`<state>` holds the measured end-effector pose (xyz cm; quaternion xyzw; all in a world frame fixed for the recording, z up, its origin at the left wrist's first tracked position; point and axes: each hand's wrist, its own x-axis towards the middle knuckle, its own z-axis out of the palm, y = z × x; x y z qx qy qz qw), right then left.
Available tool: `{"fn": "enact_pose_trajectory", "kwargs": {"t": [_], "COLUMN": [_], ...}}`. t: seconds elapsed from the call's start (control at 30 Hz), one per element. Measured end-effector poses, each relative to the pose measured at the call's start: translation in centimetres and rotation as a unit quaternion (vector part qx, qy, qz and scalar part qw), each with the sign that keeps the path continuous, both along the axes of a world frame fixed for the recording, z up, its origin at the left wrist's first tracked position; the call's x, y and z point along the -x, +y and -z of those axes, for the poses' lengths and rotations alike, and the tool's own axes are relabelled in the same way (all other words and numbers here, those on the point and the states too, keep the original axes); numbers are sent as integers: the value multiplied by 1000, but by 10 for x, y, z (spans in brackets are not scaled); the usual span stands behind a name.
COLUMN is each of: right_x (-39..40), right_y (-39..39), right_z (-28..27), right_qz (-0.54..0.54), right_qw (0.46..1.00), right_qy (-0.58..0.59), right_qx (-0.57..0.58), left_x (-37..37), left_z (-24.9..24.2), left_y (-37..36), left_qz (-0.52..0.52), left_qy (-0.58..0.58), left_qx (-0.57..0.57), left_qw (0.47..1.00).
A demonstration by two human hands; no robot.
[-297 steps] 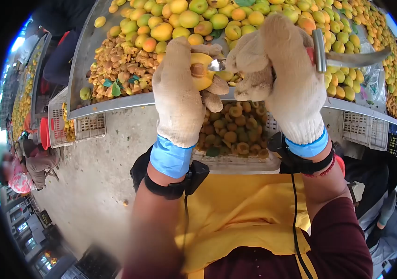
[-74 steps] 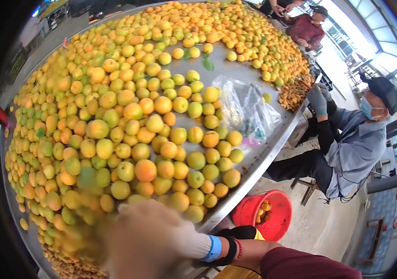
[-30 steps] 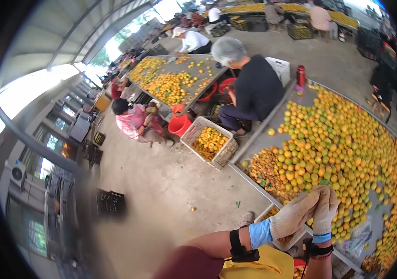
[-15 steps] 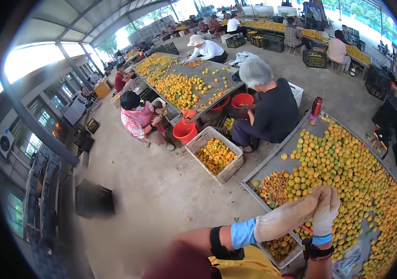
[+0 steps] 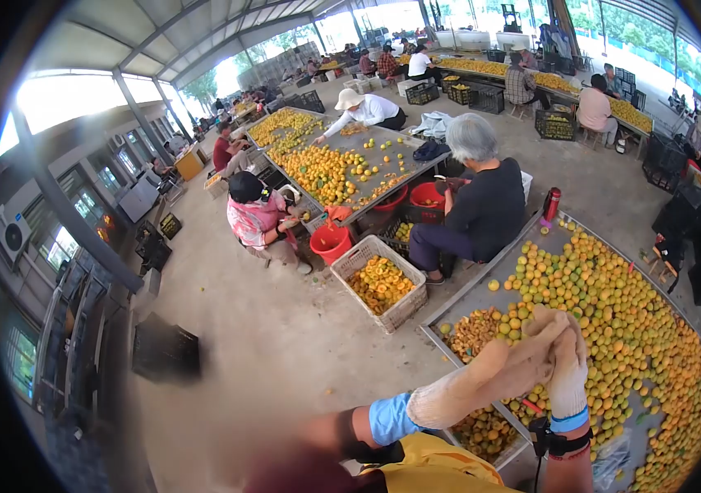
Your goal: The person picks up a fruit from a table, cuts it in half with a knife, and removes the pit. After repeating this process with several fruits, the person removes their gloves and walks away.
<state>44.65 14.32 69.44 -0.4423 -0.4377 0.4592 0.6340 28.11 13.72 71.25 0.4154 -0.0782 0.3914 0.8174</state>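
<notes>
Both hands wear pale work gloves and meet above a metal table (image 5: pixel 459 311) heaped with orange and green-yellow fruit (image 5: pixel 613 304). My left hand (image 5: pixel 502 366) reaches in from the left, its fingers curled against the other hand. Upright beside it, my right hand (image 5: pixel 568 370) has its fingers bent and pressed together with the left ones. Whatever lies between the hands is hidden. A red-handled tool (image 5: pixel 532 406) shows just under them. Close to the gloves lies a pile of small brown-orange pieces (image 5: pixel 475 332).
A crate of cut fruit (image 5: pixel 416 301) stands on the floor before a seated person in black (image 5: pixel 490 201). A person in pink (image 5: pixel 253 215) sits by a red bucket (image 5: pixel 331 241). A red flask (image 5: pixel 551 205) stands at the table corner. Below my hands is another crate (image 5: pixel 512 452).
My hands have shifted slightly left and down in view, still together. The person in black has raised their hands. The person in the white hat has stretched an arm out over the fruit.
</notes>
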Motion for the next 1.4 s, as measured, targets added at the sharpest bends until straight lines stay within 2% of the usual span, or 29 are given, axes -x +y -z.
{"fn": "enact_pose_trajectory", "kwargs": {"t": [0.07,0.1,0.17,0.2,0.23,0.3,0.37,0.43,0.63,0.7,0.77,0.8,0.87,0.93,0.97,1.0,1.07,1.1,1.13,1.2,1.23,1.3,1.37,1.4], "right_x": [-18,-31,-51,-58,-66,-73,-92,-95,-100,-99,-98,-117,-185,-190,-197,-184,-166,-172,-181,-174,-168,-161,-155,-162], "right_y": [-10,-16,-27,-25,-29,-35,-34,-34,-30,-25,-8,-2,-8,-2,2,1,-3,-13,-12,-7,-6,-4,4,5], "right_z": [-3,-1,0,15,18,11,20,18,62,56,31,41,77,97,131,143,159,165,185,232,249,268,284,283], "right_qz": [-70,-68,-73,-50,-47,21,24,55,68,94,265,266,45,-209,15,77,168,153,121,186,232,239,233,169], "right_qw": [996,996,997,998,998,999,998,994,993,992,921,921,961,923,954,946,953,944,933,931,933,917,902,911], "right_qy": [2,0,-28,-22,-21,36,23,71,85,72,272,272,272,318,299,313,229,182,158,118,80,79,88,47], "right_qx": [-47,-49,-3,-23,-23,20,48,59,41,37,84,88,3,-54,5,27,105,229,301,291,264,309,352,373], "left_x": [-18,-24,-34,-39,-54,-88,-90,-91,-73,-23,33,54,85,105,108,104,93,89,87,82,79,72,64,63], "left_z": [20,19,12,13,16,24,23,16,3,31,59,67,83,105,114,104,100,108,121,143,154,170,163,159], "left_y": [-10,-15,-25,-25,-27,-31,-38,-43,-47,-54,-60,-63,-66,-61,-51,-44,-26,-21,-11,3,7,10,9,8], "left_qz": [17,19,45,70,74,68,68,69,82,91,95,59,-15,-77,-96,-122,-168,-185,-163,-147,-143,-115,-116,-106], "left_qy": [91,90,132,121,123,-50,-45,-39,-23,83,190,233,286,276,254,259,265,273,281,272,276,257,274,279], "left_qx": [101,98,204,222,222,160,161,159,145,174,202,205,237,298,337,354,371,365,386,323,328,340,360,379], "left_qw": [991,991,969,965,964,984,984,984,986,977,956,949,928,911,901,890,874,870,863,894,892,898,884,876]}}
